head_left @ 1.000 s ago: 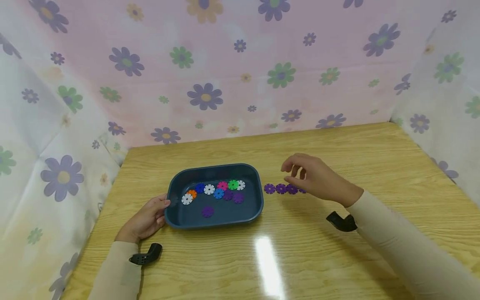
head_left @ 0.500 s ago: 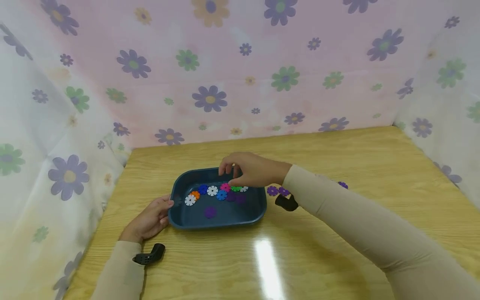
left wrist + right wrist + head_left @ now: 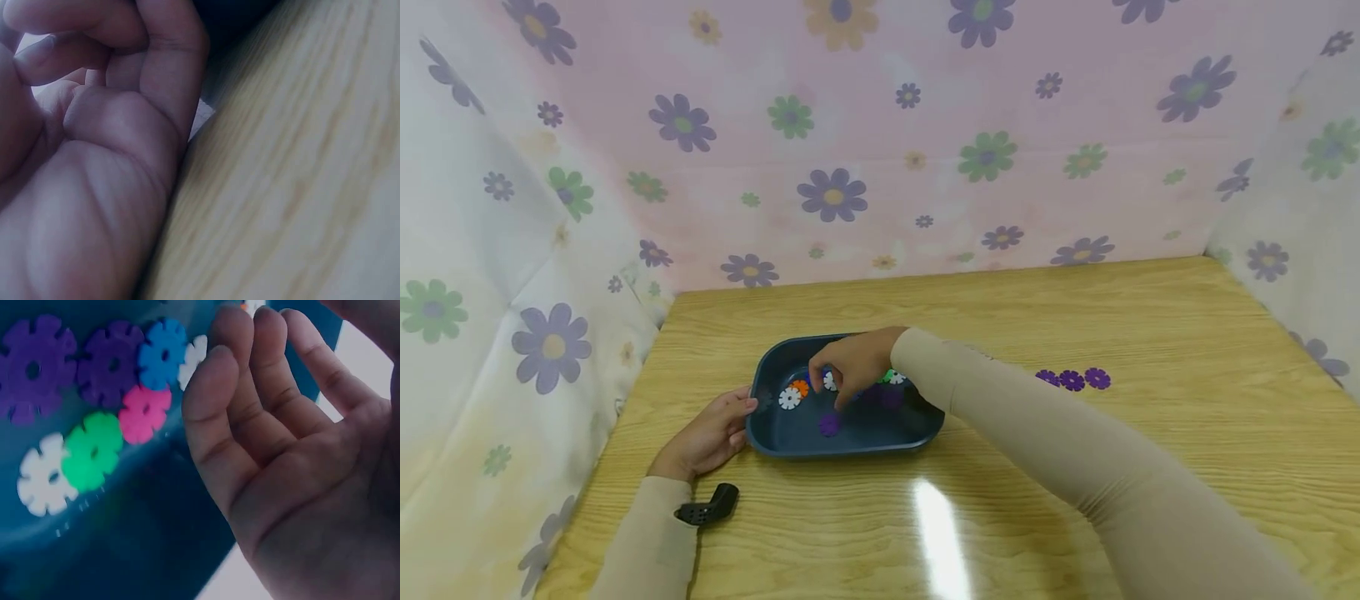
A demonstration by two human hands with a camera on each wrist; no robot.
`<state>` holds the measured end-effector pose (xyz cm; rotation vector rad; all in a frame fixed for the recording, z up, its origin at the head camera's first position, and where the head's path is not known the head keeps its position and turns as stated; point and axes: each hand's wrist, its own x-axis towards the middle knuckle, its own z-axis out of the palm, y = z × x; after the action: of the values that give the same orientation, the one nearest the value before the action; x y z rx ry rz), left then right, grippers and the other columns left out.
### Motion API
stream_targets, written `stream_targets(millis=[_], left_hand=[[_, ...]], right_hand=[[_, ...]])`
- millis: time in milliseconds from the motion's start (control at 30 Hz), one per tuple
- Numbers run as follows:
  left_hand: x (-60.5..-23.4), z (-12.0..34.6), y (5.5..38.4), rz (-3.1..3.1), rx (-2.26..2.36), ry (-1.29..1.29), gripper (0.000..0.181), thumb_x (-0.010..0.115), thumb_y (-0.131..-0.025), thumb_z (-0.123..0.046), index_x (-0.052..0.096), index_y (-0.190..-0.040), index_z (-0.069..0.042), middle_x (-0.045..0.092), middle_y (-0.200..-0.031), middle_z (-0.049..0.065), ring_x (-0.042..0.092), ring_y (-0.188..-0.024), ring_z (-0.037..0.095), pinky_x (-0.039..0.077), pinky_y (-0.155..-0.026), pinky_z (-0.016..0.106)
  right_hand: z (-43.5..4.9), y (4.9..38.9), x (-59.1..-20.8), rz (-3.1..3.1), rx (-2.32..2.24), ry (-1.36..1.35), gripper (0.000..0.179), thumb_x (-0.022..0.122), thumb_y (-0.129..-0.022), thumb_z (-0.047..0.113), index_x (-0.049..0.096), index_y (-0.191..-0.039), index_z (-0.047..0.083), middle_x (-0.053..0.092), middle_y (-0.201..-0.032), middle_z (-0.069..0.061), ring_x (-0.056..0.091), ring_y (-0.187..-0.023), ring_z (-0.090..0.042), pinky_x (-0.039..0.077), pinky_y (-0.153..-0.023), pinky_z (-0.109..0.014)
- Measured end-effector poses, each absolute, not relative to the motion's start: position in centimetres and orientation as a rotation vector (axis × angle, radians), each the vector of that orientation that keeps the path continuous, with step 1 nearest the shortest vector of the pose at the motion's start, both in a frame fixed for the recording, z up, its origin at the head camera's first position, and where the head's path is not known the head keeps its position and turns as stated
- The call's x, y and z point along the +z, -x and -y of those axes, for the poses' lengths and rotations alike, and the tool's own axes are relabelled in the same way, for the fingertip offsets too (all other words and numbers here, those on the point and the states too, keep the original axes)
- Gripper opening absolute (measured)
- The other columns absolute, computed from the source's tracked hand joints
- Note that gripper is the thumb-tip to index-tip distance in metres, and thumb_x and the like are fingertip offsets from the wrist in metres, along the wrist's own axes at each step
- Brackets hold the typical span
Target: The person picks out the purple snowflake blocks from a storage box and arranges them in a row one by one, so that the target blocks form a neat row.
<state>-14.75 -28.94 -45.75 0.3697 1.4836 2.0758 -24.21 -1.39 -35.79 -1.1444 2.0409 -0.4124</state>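
Observation:
A dark blue plastic tray (image 3: 846, 453) holds several flower-shaped notched discs. At its left end my left hand (image 3: 711, 435) grips the rim, fingers curled at the wall. My right hand (image 3: 859, 362) hovers inside the tray, thumb and index finger apart and nothing seen between them. Just below its fingertips lies a purple disc (image 3: 829, 424). To the left are a white disc (image 3: 789, 398) and an orange disc (image 3: 801, 388). In the right wrist view, a green disc (image 3: 94, 452), a pink disc (image 3: 145, 414) and a blue disc (image 3: 164, 355) lie beside my fingers.
On the wooden table (image 3: 1015, 308), right of the tray, a row of purple discs (image 3: 1071, 381) lies partly hidden behind my right sleeve (image 3: 1037, 429). Flower-patterned cloth (image 3: 880, 167) stands around the table's back and sides.
My right hand has moved left from above the purple row into the tray and down toward the single purple disc. The left hand keeps its hold on the rim.

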Motion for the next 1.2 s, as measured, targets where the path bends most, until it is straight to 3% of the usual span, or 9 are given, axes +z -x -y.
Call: stream_targets(millis=[267, 667, 900, 1200], left_hand=[[-45.6, 28.9, 14.8, -1.466, 2.077, -0.378, 0.027, 0.028, -0.11, -0.009, 0.05, -0.125, -0.004, 0.062, -0.095, -0.006, 0.049, -0.064, -0.002, 0.039, -0.053, 0.01], [-45.6, 28.9, 14.9, -1.464, 2.088, -0.372, 0.028, 0.027, -0.109, -0.007, 0.049, -0.125, -0.003, 0.062, -0.097, -0.004, 0.05, -0.064, -0.001, 0.039, -0.053, 0.01], [-45.6, 28.9, 14.8, -1.47, 2.09, -0.357, 0.026, 0.029, -0.109, -0.008, 0.05, -0.125, -0.004, 0.061, -0.094, -0.006, 0.049, -0.063, -0.002, 0.039, -0.054, 0.011], [-45.6, 29.0, 14.9, -1.472, 2.077, -0.368, 0.026, 0.03, -0.109, -0.009, 0.051, -0.124, -0.004, 0.061, -0.092, -0.006, 0.048, -0.061, -0.002, 0.038, -0.054, 0.011]], right_hand=[[2.2, 24.0, -37.5, -1.976, -0.361, 1.03, 0.039, 0.075, -0.091, 0.023, 0.052, -0.122, 0.018, 0.055, -0.069, 0.002, 0.053, -0.062, -0.013, 0.043, -0.059, -0.025], [2.7, 23.4, -39.2, -2.049, -0.356, 1.098, 0.032, 0.077, -0.089, 0.02, 0.054, -0.111, 0.017, 0.053, -0.084, 0.003, 0.054, -0.06, -0.009, 0.047, -0.056, -0.021], [3.0, 23.2, -39.7, -2.129, -0.283, 1.177, 0.025, 0.079, -0.087, 0.022, 0.058, -0.1, 0.02, 0.058, -0.097, 0.004, 0.055, -0.075, -0.01, 0.045, -0.064, -0.022], [3.0, 22.9, -39.6, -2.133, -0.294, 1.155, 0.024, 0.078, -0.088, 0.021, 0.058, -0.102, 0.019, 0.055, -0.094, 0.003, 0.052, -0.077, -0.01, 0.044, -0.065, -0.021]])
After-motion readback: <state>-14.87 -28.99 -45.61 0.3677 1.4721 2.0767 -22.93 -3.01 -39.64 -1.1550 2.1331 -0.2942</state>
